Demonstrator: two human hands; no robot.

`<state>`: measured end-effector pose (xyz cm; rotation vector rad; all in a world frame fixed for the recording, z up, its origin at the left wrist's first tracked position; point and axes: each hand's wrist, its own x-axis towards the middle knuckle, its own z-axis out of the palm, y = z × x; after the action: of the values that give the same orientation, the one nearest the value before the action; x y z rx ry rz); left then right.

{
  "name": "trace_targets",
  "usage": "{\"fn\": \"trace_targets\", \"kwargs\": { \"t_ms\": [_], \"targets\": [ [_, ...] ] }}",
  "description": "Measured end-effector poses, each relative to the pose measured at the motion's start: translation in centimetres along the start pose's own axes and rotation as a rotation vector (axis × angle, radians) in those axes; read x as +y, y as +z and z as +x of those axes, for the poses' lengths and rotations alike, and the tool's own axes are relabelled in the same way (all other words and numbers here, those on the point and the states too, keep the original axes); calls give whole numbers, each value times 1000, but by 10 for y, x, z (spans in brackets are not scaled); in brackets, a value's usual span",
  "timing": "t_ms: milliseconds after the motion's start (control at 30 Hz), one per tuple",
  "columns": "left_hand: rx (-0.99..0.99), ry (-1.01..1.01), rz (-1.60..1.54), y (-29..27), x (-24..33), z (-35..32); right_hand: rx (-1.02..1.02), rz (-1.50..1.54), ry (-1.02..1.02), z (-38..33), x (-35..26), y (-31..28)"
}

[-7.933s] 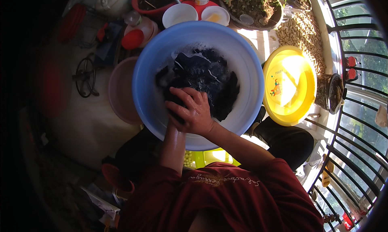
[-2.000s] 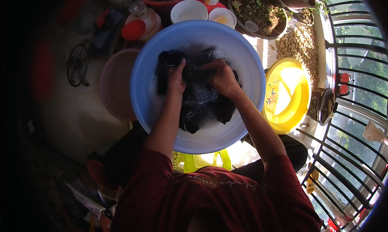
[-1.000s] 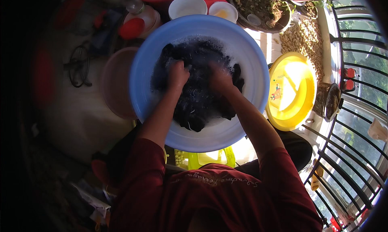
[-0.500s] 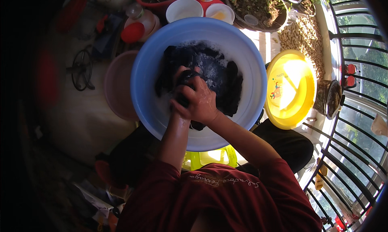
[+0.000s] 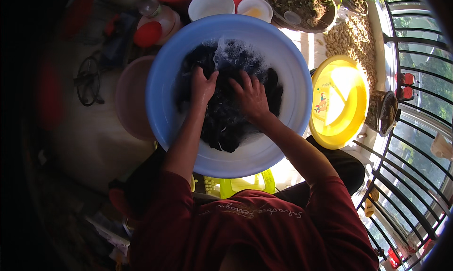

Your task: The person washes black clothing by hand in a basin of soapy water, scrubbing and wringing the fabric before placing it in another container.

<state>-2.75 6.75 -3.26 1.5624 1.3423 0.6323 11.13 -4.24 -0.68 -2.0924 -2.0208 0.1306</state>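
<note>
Head view: two hands in dark, wet cloth, large blue basin

Item one: dark cloth (image 5: 224, 129), black to navy, wet and bunched. I place it in the middle of the large blue basin (image 5: 159, 58), spread across the bottom, with whitish suds (image 5: 243, 49) along its far side.

Item two: left hand (image 5: 203, 88), wet. I see it on the left part of the cloth, thumb held away from the fingers. The fingertips are lost against the dark fabric, so I cannot tell whether they grip it.

Item three: right hand (image 5: 251, 95). I find it on the cloth toward the right, back upward, fingers loosely spread and pointing away from the wearer. The two hands lie apart, with cloth between them.

Surroundings, as my feed shows them. Beyond the far rim: a white bowl (image 5: 211, 5) and, just beside it, a shallow white dish (image 5: 255, 9) with something yellowish inside. To the left: a dull pink basin (image 5: 132, 98), partly covered by the blue one, and a red rounded piece (image 5: 147, 34). To the right: a tilted yellow basin (image 5: 323, 124) in bright sunlight, with a small printed picture. Farther off: a planter (image 5: 306, 13) of soil and leaves, near a heap of tan, nut-like pieces (image 5: 351, 42). Nearest the wearer's dark red shirt (image 5: 255, 228): a yellow-green plastic piece (image 5: 269, 180), under the near rim.
</note>
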Motion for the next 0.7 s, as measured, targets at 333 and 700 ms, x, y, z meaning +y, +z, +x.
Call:
{"fn": "trace_targets", "kwargs": {
  "t_ms": [333, 700],
  "targets": [
    [-40, -417, -753, 8, 12, 11, -176, 746, 309, 46, -7, -66],
    [44, -545, -1623, 18, 52, -60, 160, 614, 232, 28, -62, -79]
  ]
}}
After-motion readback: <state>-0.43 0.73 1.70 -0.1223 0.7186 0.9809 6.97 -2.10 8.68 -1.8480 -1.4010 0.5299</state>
